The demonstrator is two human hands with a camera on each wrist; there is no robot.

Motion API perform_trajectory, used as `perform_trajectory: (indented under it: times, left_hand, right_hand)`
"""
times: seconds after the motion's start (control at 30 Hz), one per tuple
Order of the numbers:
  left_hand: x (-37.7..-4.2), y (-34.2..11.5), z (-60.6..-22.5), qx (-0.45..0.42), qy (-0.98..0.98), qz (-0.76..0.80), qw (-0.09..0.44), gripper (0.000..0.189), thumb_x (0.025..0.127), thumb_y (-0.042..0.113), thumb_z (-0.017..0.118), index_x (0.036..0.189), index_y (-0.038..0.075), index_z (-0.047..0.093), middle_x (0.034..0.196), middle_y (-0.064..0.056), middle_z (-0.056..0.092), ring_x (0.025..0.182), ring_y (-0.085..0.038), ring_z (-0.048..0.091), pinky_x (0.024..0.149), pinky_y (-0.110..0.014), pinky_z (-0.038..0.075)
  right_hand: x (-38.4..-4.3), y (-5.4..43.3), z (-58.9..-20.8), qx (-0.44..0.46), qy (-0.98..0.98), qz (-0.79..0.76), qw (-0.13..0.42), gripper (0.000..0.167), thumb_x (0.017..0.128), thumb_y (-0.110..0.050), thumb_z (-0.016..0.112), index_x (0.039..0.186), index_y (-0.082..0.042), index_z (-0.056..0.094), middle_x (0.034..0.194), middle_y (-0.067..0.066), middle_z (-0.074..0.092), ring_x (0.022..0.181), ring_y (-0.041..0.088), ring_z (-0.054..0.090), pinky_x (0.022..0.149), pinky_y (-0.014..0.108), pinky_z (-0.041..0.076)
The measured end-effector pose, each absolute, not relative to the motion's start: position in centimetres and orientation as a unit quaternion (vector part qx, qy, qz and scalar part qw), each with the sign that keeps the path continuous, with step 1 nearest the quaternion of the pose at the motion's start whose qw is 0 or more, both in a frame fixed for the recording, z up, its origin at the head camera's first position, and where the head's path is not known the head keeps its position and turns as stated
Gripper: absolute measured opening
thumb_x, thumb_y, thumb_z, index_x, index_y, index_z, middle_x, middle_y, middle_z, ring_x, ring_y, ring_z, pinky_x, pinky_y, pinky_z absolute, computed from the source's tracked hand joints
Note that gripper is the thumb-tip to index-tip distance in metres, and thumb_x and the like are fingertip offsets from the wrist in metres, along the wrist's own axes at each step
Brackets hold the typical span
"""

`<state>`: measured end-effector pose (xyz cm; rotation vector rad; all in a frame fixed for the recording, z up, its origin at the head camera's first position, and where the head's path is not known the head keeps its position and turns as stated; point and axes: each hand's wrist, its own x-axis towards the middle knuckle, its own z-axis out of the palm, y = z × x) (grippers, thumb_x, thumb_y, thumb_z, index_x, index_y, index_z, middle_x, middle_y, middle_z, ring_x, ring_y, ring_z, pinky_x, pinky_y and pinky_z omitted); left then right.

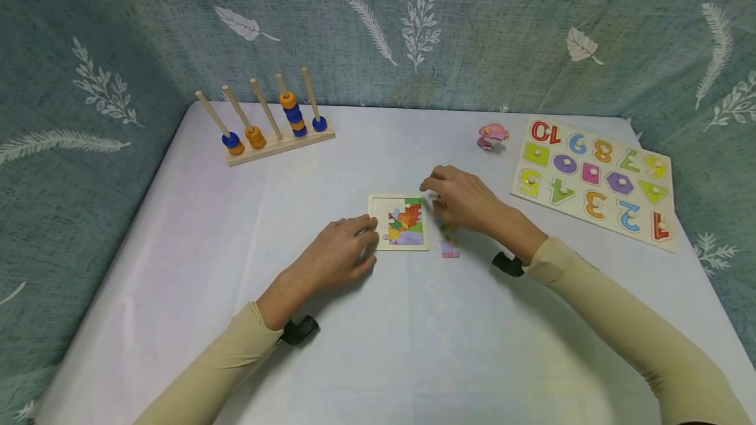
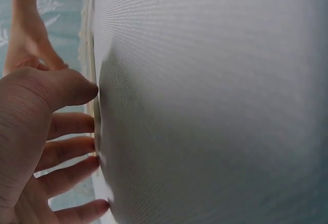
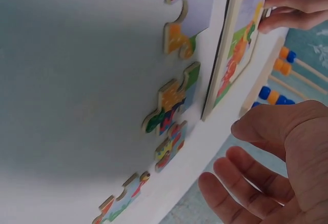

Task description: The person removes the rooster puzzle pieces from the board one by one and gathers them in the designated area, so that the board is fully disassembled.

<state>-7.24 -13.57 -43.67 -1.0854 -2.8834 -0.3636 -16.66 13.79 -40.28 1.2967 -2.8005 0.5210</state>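
So, puzzle tray [image 1: 380, 208] sits mid-picture; left hand [image 1: 339, 248], fingers spread, touches its left edge. Right hand [image 1: 463, 199], fingers parted, empty, hangs upper right. Pinching loose pieces [image 1: 450, 250] by edges, tray steadied, should work best.

Jigsaw tray [image 1: 380, 210] — partly filled, pieces [image 1: 450, 250] alongside

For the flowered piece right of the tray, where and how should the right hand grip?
Probably by the flowered piece's left and right edges, the right hand pinching from above and the near side: it lies flat and thin, apart from the tray, with other pieces beyond it.
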Motion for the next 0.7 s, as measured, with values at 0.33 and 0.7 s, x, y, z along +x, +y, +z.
perform_trajectory:
  times: [0.33, 0.7]
  left_hand:
    - [-7.2, -13.5, -43.6, -0.347, -0.929, -0.125, 0.012, 0.029, 0.091, 0.024, 0.07, 0.113, 0.006, 0.071, 0.134, -0.013, 0.06, 0.131, -0.03, 0.051, 0.099, -0.051, 0.046]
    - [-7.3, -13.6, -43.8, -0.349, -0.928, -0.127, 0.02, 0.028, 0.091, 0.024, 0.069, 0.112, 0.006, 0.071, 0.133, -0.013, 0.06, 0.131, -0.03, 0.052, 0.098, -0.051, 0.047]
  right_hand:
    - [-16.2, 12.5, -40.0, 0.417, -0.896, 0.152, 0.003, 0.028, 0.086, -0.006, 0.074, 0.113, -0.004, 0.071, 0.105, 0.012, 0.064, 0.09, 0.024, 0.058, 0.076, 0.038, 0.051]
    - [-15.7, 10.8, -40.0, 0.431, -0.891, 0.145, -0.001, 0.026, 0.087, -0.01, 0.074, 0.111, -0.004, 0.072, 0.099, 0.01, 0.063, 0.083, 0.021, 0.056, 0.07, 0.034, 0.049]
